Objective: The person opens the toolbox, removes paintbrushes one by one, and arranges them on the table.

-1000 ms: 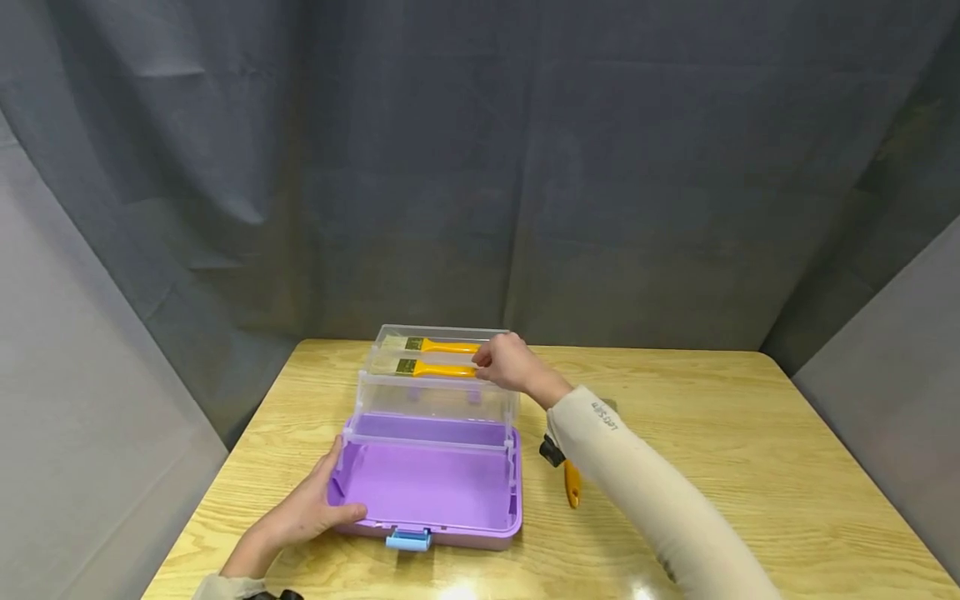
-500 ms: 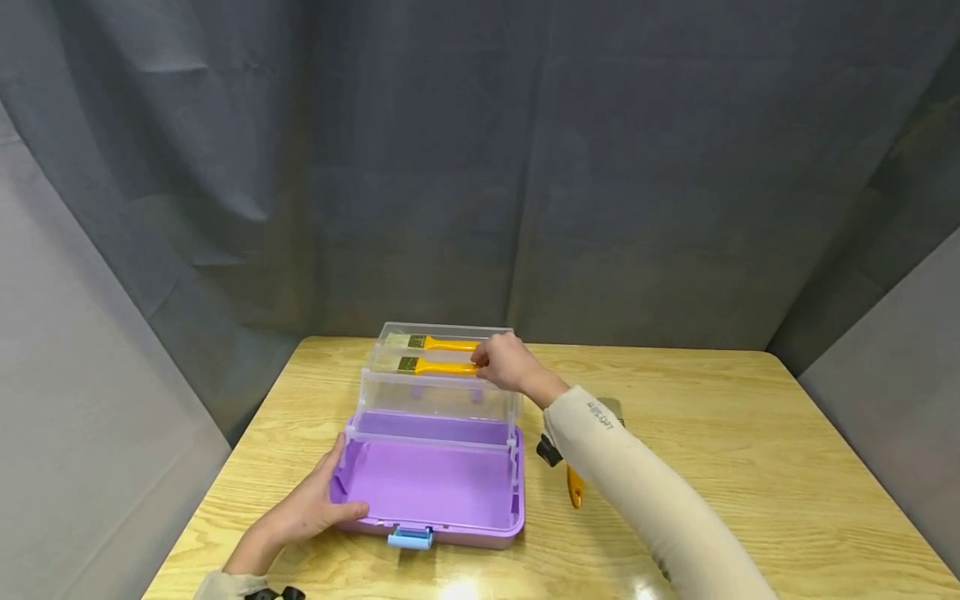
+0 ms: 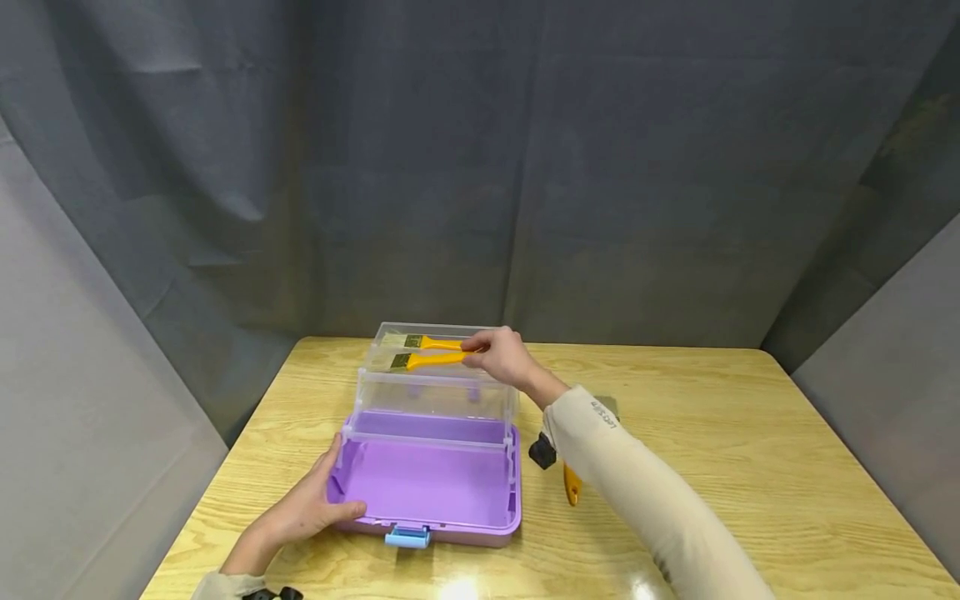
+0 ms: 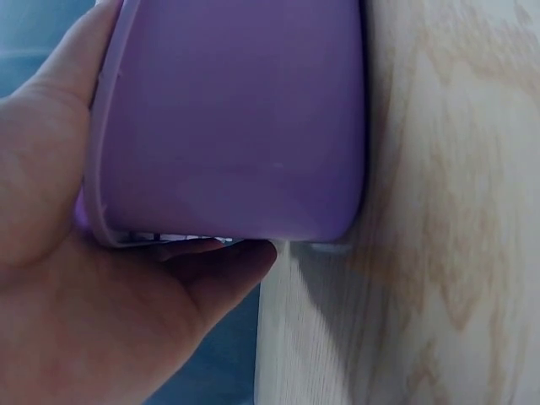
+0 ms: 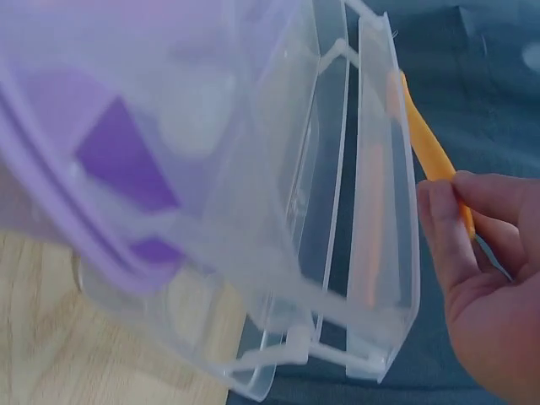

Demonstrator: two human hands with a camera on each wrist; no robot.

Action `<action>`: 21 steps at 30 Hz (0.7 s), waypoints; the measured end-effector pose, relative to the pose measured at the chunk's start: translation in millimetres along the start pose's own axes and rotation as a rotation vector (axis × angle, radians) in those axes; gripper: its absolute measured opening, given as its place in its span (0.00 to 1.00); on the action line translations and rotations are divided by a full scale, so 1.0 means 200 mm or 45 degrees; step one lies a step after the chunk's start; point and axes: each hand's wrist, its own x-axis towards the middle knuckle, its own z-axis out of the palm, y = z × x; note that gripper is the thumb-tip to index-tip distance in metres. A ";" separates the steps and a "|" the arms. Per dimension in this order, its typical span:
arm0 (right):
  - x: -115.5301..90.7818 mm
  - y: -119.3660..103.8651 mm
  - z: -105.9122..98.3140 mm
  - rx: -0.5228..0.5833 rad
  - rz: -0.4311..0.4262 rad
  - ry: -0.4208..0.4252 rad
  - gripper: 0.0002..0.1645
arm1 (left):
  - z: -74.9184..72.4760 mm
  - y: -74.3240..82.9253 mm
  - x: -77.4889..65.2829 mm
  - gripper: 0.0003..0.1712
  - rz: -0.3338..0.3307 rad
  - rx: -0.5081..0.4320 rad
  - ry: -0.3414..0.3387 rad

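My left hand (image 3: 303, 500) grips the left side of a purple storage box (image 3: 431, 487), thumb over its rim; the left wrist view shows the box's purple side wall (image 4: 236, 118) between thumb and fingers. The box stands open, with clear trays raised behind its bottom. My right hand (image 3: 504, 357) pinches the handle end of a yellow-handled paintbrush (image 3: 435, 359) over the upper clear tray (image 3: 375, 360). Its handle tilts up, bristles low at the tray. Just behind lies a second paintbrush (image 3: 438, 342) in that tray, its handle end hidden by my hand.
Right of the box, a yellow-handled tool (image 3: 572, 483) lies on the wooden table (image 3: 712, 433), its middle hidden under my right sleeve (image 3: 637, 475). A blue latch (image 3: 408, 537) sticks out at the box's front. Dark cloth (image 3: 525, 183) hangs behind the table.
The nearer paintbrush's handle has been lifted off the tray and tilted, as my right hand moved slightly up and left. My left hand has stayed on the box.
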 end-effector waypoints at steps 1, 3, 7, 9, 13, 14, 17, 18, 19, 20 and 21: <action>0.00 -0.01 0.01 0.037 0.013 0.004 0.16 | 0.00 0.00 0.00 0.67 0.002 0.001 0.001; 0.00 -0.03 0.02 0.084 0.024 0.004 0.16 | 0.00 0.00 0.01 0.67 0.007 -0.002 -0.001; 0.00 -0.07 0.04 0.108 0.015 -0.004 0.16 | 0.00 0.01 0.02 0.66 0.011 0.000 -0.006; 0.00 -0.08 0.05 0.096 0.011 0.003 0.16 | 0.00 0.01 0.02 0.66 0.010 0.002 -0.011; -0.01 -0.08 0.03 0.116 0.003 0.023 0.16 | -0.01 0.01 0.02 0.66 0.005 0.011 -0.010; -0.02 -0.08 0.01 0.130 -0.002 0.027 0.16 | -0.01 0.01 0.02 0.66 0.005 0.014 -0.007; -0.04 -0.06 -0.04 0.188 -0.012 0.037 0.16 | -0.02 0.00 0.02 0.67 0.001 0.019 -0.002; -0.05 -0.05 -0.05 0.207 -0.012 0.039 0.16 | -0.02 0.00 0.02 0.67 0.004 0.018 -0.001; -0.06 -0.04 -0.07 0.228 -0.012 0.041 0.16 | -0.02 0.00 0.02 0.67 0.007 0.017 0.001; -0.07 -0.02 -0.09 0.253 -0.006 0.044 0.16 | -0.02 0.00 0.02 0.67 0.010 0.018 0.000; -0.07 -0.01 -0.11 0.281 0.000 0.047 0.16 | -0.02 0.00 0.02 0.67 0.013 0.017 0.000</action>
